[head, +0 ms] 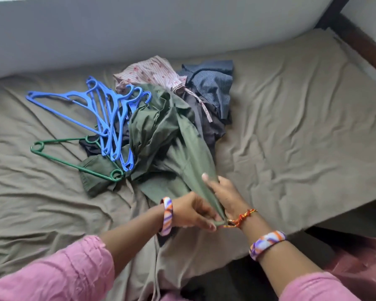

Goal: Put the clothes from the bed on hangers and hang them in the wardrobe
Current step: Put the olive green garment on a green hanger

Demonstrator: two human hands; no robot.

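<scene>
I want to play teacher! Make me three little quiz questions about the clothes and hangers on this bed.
1. True or false: both hands grip the olive green garment.
2. Which hangers are more numerous: A) blue hangers B) green hanger?
3. Fill in: the striped navy garment lies on the ____ of the pile, by the pink floral garment.

Key: 1 true, the left hand and right hand both hold it. 2 A. 3 far side.

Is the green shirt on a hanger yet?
No. The green shirt lies crumpled on the bed; both hands pull one end, hangers lying beside it.
</scene>
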